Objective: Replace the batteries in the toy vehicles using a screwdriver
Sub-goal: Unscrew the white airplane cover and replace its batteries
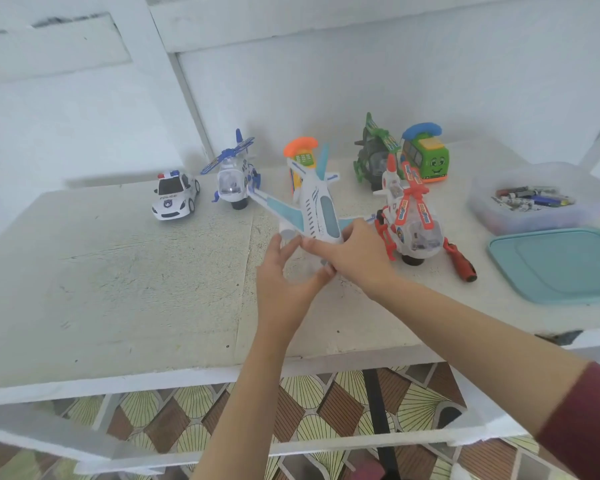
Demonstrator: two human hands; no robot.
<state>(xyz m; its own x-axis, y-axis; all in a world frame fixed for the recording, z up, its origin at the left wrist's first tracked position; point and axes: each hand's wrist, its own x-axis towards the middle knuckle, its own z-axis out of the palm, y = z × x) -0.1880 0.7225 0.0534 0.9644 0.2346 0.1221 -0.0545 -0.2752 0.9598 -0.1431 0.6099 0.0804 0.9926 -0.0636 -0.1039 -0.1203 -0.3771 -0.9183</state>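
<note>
A white and light-blue toy airplane [314, 202] is tilted nose-down toward me above the white table [118, 271]. My right hand [355, 252] grips its nose from the right, fingers curled under it. My left hand [284, 282] is under the nose from the left, fingers spread and touching the underside. A red and black screwdriver [459, 261] lies on the table just right of the red and white helicopter [409, 216]. A clear tub [534, 199] at the right holds several batteries [530, 198].
A police car [175, 197], a blue helicopter [234, 180], an orange-topped toy [300, 157], a green helicopter [374, 154] and a green bus [425, 155] stand along the back. A teal lid [561, 265] lies at the right edge. A patterned floor shows below the table.
</note>
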